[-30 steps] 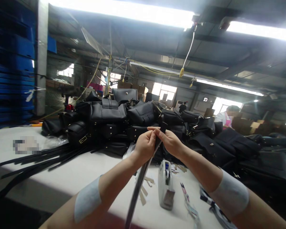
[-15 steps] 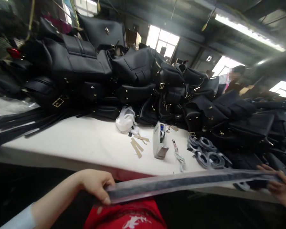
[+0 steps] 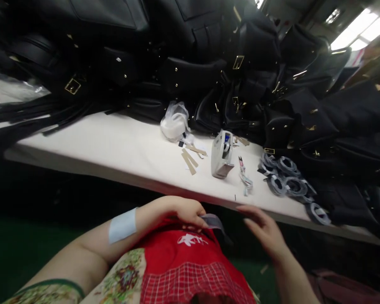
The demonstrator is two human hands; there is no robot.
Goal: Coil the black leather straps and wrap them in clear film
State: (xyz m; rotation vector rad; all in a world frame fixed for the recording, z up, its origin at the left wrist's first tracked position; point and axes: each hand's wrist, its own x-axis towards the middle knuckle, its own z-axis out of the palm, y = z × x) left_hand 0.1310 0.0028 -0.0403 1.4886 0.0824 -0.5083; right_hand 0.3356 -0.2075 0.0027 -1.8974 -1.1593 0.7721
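Observation:
My left hand [image 3: 188,212] is closed on the end of a dark strap in a see-through plastic sleeve [image 3: 213,221], low in front of the red apron [image 3: 167,257]. The strap's loose part curls down to the right and blurs into the dark below the table. Off to the right, my right hand [image 3: 266,230] hovers just short of the table edge, thumb and fingers apart, with nothing seen in it. Several coiled straps in plastic [image 3: 294,187] lie on the white table [image 3: 123,145] beyond that hand.
A tape dispenser [image 3: 221,156] stands mid-table, with pink-handled nippers [image 3: 243,173] to its right. Brown card strips [image 3: 189,161] and a white plastic bundle [image 3: 175,122] lie leftward. Black bags [image 3: 193,78] are heaped behind; loose black straps [image 3: 50,114] are at far left.
My right hand has let go of the strap's far end and come inward. The strap, stretched out before, now hangs from my left hand, which moved right. The view has tipped downward.

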